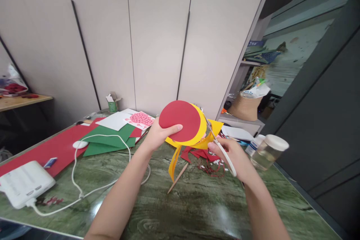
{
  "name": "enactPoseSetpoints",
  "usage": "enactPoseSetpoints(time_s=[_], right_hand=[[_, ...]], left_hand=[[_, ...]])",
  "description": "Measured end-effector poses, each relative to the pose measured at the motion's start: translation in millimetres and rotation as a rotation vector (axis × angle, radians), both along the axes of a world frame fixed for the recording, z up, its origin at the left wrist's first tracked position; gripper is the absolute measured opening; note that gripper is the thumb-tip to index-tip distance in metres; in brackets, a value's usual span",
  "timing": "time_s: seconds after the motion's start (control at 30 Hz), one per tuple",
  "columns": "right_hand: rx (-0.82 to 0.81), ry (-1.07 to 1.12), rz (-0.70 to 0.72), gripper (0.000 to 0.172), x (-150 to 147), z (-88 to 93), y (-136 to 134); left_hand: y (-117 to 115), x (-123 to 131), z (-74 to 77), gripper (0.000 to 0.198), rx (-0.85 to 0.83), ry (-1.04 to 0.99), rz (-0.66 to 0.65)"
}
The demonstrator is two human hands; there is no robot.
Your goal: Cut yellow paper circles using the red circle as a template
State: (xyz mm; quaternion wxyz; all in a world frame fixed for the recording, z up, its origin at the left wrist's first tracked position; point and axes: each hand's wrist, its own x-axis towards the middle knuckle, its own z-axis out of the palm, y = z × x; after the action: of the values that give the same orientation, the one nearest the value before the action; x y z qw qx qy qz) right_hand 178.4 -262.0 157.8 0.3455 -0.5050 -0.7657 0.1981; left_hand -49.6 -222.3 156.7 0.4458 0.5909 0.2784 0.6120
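My left hand (159, 133) pinches a red paper circle (180, 118) together with yellow paper (203, 127) behind it, thumb on the red face. A yellow rim shows along the circle's right and lower edge. In my right hand (229, 152) is a pair of scissors (225, 153) with white handles, its blades lying across the yellow paper just right of the circle. How far the blades are apart I cannot tell. A partly cut yellow strip (174, 165) hangs below the circle, above a wooden pencil-like stick (178, 178) on the table.
Red paper scraps (202, 154) lie beneath my hands. A lidded clear jar (268, 152) stands at right. On the left are green paper (109, 140), red paper (67, 144), a white power bank (26, 183) and its looping cable (81, 195). Tall cabinets (157, 45) rise behind the table.
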Motion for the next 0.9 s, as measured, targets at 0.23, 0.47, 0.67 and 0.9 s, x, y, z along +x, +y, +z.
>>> enactPoseSetpoints(time_s=[0.23,0.47,0.67,0.9], right_hand=[[-0.043,0.005,-0.014,0.039,-1.5,-3.5,0.8],[-0.073,-0.001,-0.011,0.038,-1.0,-3.9,1.5],[-0.077,0.0,-0.034,0.037,-2.1,-2.1,0.6],[-0.106,0.008,-0.025,0.035,-2.3,-1.9,0.4]], left_hand=[[-2.3,-0.7,1.5,0.037,0.01,-0.005,0.014],[-2.1,-0.8,1.0,0.037,0.005,0.003,0.012],[-1.5,-4.8,2.7,0.038,-0.002,0.017,-0.002],[-0.9,-7.6,3.9,0.046,-0.007,0.01,-0.016]])
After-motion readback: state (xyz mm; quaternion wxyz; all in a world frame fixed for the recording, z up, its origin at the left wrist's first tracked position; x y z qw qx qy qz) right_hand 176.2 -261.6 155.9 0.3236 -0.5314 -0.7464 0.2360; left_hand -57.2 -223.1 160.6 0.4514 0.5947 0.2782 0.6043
